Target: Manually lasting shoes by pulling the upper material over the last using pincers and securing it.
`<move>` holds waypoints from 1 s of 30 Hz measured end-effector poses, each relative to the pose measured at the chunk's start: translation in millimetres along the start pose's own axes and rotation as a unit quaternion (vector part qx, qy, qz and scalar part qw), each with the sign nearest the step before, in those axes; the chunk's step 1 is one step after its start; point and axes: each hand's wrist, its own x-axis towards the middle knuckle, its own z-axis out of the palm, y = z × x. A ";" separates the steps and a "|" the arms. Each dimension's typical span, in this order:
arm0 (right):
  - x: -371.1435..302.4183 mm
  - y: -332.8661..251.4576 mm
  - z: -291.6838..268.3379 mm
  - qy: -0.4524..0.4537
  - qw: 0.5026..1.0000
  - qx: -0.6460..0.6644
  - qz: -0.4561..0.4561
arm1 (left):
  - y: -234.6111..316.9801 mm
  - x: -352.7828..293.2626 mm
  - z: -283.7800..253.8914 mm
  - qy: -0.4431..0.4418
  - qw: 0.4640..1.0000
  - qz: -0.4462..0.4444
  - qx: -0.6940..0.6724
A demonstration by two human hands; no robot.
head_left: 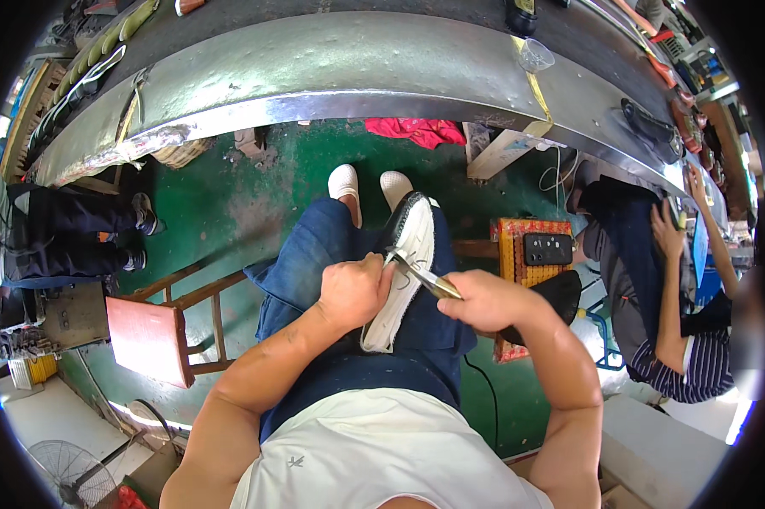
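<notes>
- The green floor (281, 182), worn and stained in patches, spreads under everything (its edges bend with the wide lens).
- Across the far side runs the long table (315, 64), metal-topped and bright along its front lip.
- At the right a co-worker (628, 254) in a striped top sits by the table, both arms stretched toward it.
- A wooden stool (145, 339) with a reddish square seat stands to the person's left, its legs pointing inward in this view.
- On the person's right is a yellow and red seat (511, 276), partly behind the forearm.
- The shoe (412, 237) lies on the person's lap between the two hands, pale underside up, toe pointing away (dark material shows around the toe).
- The left hand (353, 293) is clenched at the shoe's left edge, grasping it there, with the fingertips mostly hidden.
- The right hand (484, 301) is wrapped around a metal tool (433, 282), whose tip reaches over the shoe to just beside the left thumb (contact is too fine to tell).
- A black phone (548, 248) rests on the yellow and red seat.
- A clear cup (536, 55) sits on the table, near a yellow strip.
</notes>
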 end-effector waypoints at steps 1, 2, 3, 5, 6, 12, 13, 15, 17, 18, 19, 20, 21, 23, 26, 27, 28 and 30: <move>1.0 -2.3 -6.9 -0.001 1.000 -0.027 0.006 | -3.5 1.7 0.5 0.000 1.000 0.002 -0.001; 2.4 -3.5 -5.2 0.018 0.997 -0.073 0.006 | -12.1 3.9 3.3 0.021 0.997 -0.036 -0.065; 5.2 -4.5 -0.9 0.037 0.992 -0.119 0.006 | -21.2 5.8 10.2 0.042 0.988 -0.074 -0.127; 15.4 -6.8 14.2 0.084 0.988 -0.128 -0.029 | -63.9 4.5 55.9 0.022 0.866 -0.223 -0.447; 21.6 -0.5 28.6 0.113 0.987 -0.106 -0.039 | -69.6 3.7 66.5 -0.014 0.785 -0.244 -0.569; 57.6 29.6 126.0 0.229 0.957 0.178 -0.001 | -64.6 13.8 49.3 -0.119 0.675 -0.246 -0.686; 57.5 28.0 134.6 0.244 0.950 0.195 0.001 | -64.6 13.1 51.4 -0.119 0.688 -0.253 -0.669; 60.4 37.4 132.2 0.189 0.936 0.296 -0.009 | -66.9 16.8 55.4 -0.105 0.717 -0.250 -0.643; 55.1 55.8 109.8 0.020 0.857 0.514 -0.008 | -58.3 23.7 47.7 -0.113 0.716 -0.273 -0.633; 54.9 77.7 110.0 -0.071 0.776 0.626 -0.040 | -57.5 22.5 52.1 -0.097 0.723 -0.272 -0.628; 57.5 97.1 109.2 -0.160 0.674 0.718 -0.071 | -53.6 26.5 51.0 -0.099 0.722 -0.269 -0.629; 49.6 91.4 98.1 -0.162 0.675 0.716 -0.071 | -49.5 27.9 47.6 -0.111 0.727 -0.281 -0.617; 40.0 86.0 85.0 -0.143 0.730 0.666 -0.055 | -46.6 29.4 46.3 -0.122 0.731 -0.293 -0.605; 24.2 87.0 63.5 -0.128 0.804 0.580 -0.035 | -47.1 29.2 50.6 -0.112 0.741 -0.288 -0.597; 3.0 89.4 41.1 -0.079 0.863 0.499 -0.003 | -39.7 36.0 38.9 -0.133 0.743 -0.317 -0.575; 1.7 77.4 29.0 -0.018 0.914 0.404 0.023 | -38.4 39.2 37.4 -0.129 0.742 -0.318 -0.575; 2.3 65.0 22.6 0.041 0.951 0.303 0.048 | -36.2 38.7 35.5 -0.126 0.759 -0.322 -0.552; 16.0 40.8 29.2 0.141 0.955 0.260 -0.029 | -29.1 38.5 34.0 -0.128 0.774 -0.323 -0.529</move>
